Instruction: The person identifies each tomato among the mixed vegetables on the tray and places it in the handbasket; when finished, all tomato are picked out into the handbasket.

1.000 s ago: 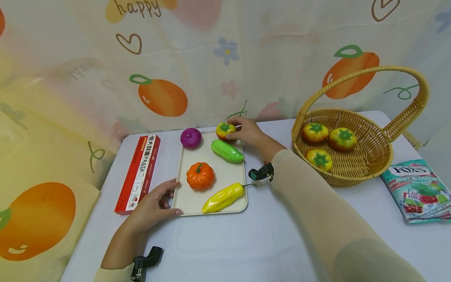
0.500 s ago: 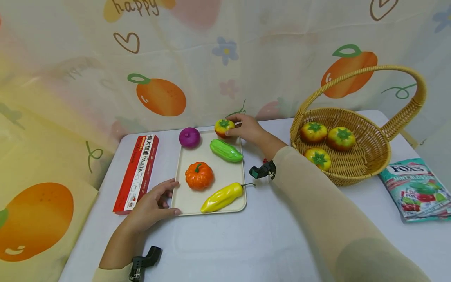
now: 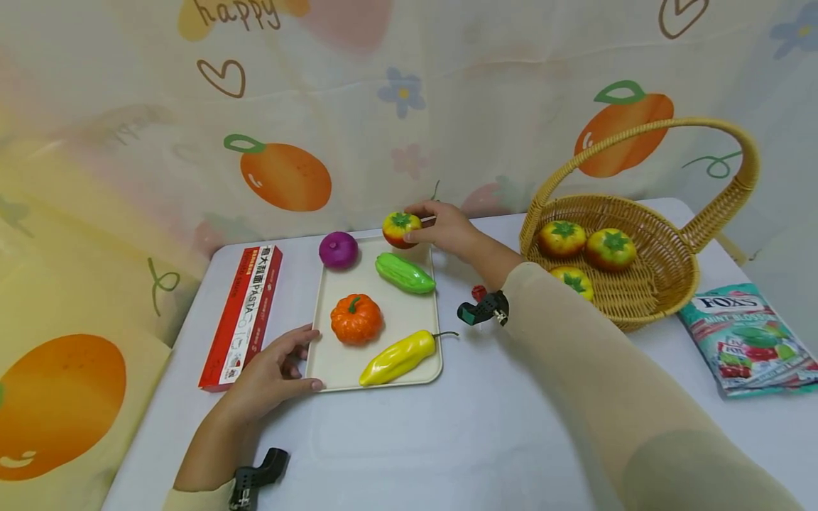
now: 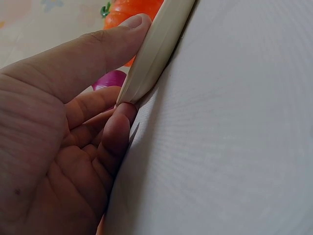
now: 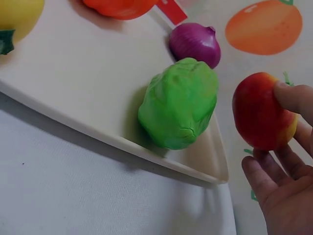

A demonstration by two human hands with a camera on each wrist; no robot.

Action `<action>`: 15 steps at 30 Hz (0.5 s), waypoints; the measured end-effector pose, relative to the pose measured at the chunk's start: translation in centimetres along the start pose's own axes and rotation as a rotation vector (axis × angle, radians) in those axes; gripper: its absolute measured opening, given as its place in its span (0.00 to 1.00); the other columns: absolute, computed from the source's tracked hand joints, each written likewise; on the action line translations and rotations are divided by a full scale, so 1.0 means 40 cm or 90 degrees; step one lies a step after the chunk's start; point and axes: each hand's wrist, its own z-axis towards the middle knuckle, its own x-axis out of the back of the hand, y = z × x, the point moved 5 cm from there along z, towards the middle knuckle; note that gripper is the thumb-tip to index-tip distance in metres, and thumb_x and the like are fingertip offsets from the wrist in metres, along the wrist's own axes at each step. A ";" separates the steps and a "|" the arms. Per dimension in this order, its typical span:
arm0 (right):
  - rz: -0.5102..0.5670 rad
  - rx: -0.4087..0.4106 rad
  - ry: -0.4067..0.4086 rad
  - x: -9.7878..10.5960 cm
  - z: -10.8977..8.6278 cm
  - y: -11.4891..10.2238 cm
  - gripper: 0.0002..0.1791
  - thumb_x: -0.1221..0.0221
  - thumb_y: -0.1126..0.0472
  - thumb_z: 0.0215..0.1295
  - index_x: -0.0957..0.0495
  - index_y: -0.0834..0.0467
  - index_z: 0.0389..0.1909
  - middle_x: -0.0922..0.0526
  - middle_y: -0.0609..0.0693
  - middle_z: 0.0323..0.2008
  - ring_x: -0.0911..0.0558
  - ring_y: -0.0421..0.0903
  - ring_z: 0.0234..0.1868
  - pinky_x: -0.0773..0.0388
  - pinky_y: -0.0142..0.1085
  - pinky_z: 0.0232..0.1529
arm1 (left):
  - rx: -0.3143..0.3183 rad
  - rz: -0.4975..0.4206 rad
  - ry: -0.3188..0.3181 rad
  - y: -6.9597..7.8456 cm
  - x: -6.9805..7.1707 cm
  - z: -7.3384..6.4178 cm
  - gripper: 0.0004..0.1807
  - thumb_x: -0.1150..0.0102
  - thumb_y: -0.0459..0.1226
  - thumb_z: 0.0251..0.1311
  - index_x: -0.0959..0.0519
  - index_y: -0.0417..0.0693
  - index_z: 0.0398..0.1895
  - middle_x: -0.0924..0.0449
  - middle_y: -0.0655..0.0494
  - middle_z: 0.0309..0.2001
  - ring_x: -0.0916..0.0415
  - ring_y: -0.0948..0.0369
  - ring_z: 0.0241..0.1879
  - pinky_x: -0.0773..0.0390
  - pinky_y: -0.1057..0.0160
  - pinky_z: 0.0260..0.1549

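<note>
My right hand (image 3: pixel 444 228) pinches a red-and-yellow toy persimmon (image 3: pixel 401 228) with a green leafy top between thumb and fingers, above the tray's far right corner. In the right wrist view the persimmon (image 5: pixel 264 111) hangs beside the green toy vegetable (image 5: pixel 180 105). My left hand (image 3: pixel 271 374) grips the near left corner of the cream tray (image 3: pixel 322 355). The left wrist view shows its thumb on the rim (image 4: pixel 159 49) and fingers bent against the edge. On the tray are a purple onion (image 3: pixel 339 250), an orange pumpkin (image 3: pixel 356 319) and a yellow pepper (image 3: pixel 399 357).
A wicker basket (image 3: pixel 661 301) with three similar persimmons stands on the right. Beyond it lies a teal candy bag (image 3: pixel 750 341). Left of the tray is a red pasta box (image 3: pixel 241 316). A small red object (image 3: pixel 478 292) shows by the right wrist. A printed cloth hangs behind the table.
My right hand has raised the persimmon slightly at the tray's far right corner. The left hand stays at the tray's corner, and the head view has shifted a little.
</note>
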 end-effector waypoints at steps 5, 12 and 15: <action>0.000 -0.003 -0.009 0.005 -0.020 -0.012 0.31 0.27 0.58 0.69 0.23 0.51 0.71 0.23 0.50 0.67 0.22 0.50 0.64 0.22 0.43 0.66 | -0.004 -0.006 -0.005 0.000 0.001 0.000 0.46 0.13 0.38 0.50 0.26 0.50 0.74 0.25 0.49 0.51 0.26 0.51 0.42 0.20 0.67 0.38; 0.028 -0.003 -0.024 0.014 -0.062 -0.037 0.30 0.28 0.61 0.69 0.23 0.52 0.71 0.24 0.50 0.68 0.22 0.51 0.64 0.23 0.44 0.67 | -0.010 0.002 0.000 -0.002 0.001 0.001 0.46 0.13 0.39 0.50 0.26 0.49 0.74 0.25 0.48 0.51 0.26 0.52 0.40 0.20 0.67 0.37; 0.033 -0.002 -0.026 0.017 -0.079 -0.046 0.29 0.28 0.61 0.69 0.22 0.51 0.70 0.24 0.50 0.67 0.22 0.52 0.65 0.23 0.44 0.66 | -0.011 0.000 -0.002 -0.001 0.000 0.001 0.46 0.14 0.39 0.51 0.26 0.49 0.74 0.25 0.48 0.52 0.26 0.52 0.41 0.20 0.67 0.37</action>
